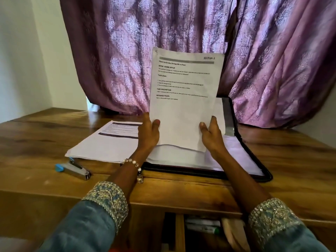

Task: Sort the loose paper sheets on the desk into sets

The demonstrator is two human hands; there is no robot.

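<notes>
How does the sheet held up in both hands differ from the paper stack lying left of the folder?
The held sheet stands nearly upright above the open folder, gripped at its lower edges by the left hand and right hand; the paper stack lies flat on the desk, untouched. The sheet's header is a grey bar, the stack's top page has dark bands. Both are white printed pages.

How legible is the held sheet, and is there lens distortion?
Head view: headings on the held sheet read, such as "SECTION 1"; the body text is too soft. Wide-angle bending curves the desk edges; the sleeves at the bottom are blurred.
</notes>
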